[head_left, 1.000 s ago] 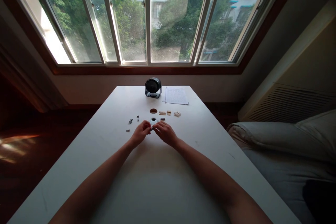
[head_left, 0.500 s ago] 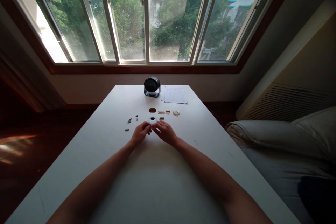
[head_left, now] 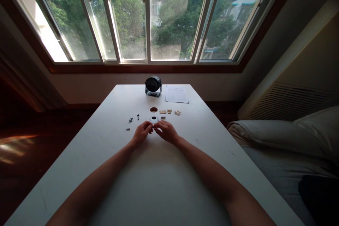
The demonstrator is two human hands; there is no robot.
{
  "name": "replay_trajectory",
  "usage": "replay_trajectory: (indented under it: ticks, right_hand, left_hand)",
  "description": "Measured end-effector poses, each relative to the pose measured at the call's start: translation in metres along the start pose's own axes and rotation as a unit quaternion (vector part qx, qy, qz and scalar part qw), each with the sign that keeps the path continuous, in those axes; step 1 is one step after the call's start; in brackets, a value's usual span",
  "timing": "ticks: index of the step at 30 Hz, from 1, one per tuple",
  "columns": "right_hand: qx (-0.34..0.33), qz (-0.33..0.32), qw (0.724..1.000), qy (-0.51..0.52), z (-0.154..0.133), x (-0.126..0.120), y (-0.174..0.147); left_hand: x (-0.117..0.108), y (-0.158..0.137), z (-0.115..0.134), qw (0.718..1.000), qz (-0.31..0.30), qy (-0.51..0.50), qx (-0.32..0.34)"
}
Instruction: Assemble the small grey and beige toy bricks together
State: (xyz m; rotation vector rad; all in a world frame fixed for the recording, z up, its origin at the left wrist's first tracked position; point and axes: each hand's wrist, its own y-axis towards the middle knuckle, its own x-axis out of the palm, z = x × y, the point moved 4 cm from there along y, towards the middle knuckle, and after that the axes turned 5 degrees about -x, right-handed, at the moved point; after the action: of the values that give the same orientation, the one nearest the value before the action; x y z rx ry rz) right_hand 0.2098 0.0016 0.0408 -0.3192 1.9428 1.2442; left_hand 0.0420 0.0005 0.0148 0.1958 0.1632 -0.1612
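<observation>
My left hand [head_left: 142, 133] and my right hand [head_left: 166, 130] meet above the white table, fingertips pinched close together. Between them is a small dark piece [head_left: 153, 126], mostly hidden by the fingers and too small to name. Just beyond the fingertips lies a round white disc [head_left: 154, 120] with a dark centre. A short dark grey strip [head_left: 163, 117] rests past my right hand. Off to the left of my left hand are small grey metal-looking parts [head_left: 130, 120] and another short grey piece [head_left: 128, 129].
Rows of small gold-coloured parts [head_left: 162, 112] and a pile of pale pieces [head_left: 177, 112] lie beyond my right hand. A round hole [head_left: 154, 109] opens in the table [head_left: 159, 183]. Farther back stand a black fan [head_left: 153, 85] and a printed paper sheet [head_left: 177, 94].
Both hands stay together in nearly the same place, with slight finger movement around the small piece. The whole view has shifted slightly; the parts on the table lie as before.
</observation>
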Motion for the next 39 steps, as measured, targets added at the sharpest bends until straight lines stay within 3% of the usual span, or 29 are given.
replay_trajectory:
  ticks: [8,15,21,23,32,39]
  right_hand:
    - [0.007,-0.001,1.000,-0.011,0.004,0.001,-0.001]
    - [0.005,-0.005,1.000,-0.011,0.007,0.004,-0.002]
    - [0.008,-0.004,1.000,-0.008,0.009,0.003,-0.003]
    - [0.009,-0.002,1.000,-0.006,0.008,0.002,-0.003]
    - [0.006,0.003,1.000,-0.001,0.006,0.001,-0.002]
    - [0.011,0.003,1.000,0.001,0.007,0.002,-0.002]
  left_hand:
    - [0.000,-0.001,0.002,1.000,-0.007,0.010,0.003]
    - [-0.002,-0.003,0.006,0.996,0.012,0.085,0.024]
    - [-0.021,-0.007,0.022,0.978,0.168,0.114,0.054]
    - [-0.025,-0.008,0.024,0.971,0.194,0.125,0.057]
    - [-0.005,-0.011,0.031,0.973,0.081,0.190,0.106]
    - [-0.005,-0.012,0.029,0.972,0.066,0.197,0.106]
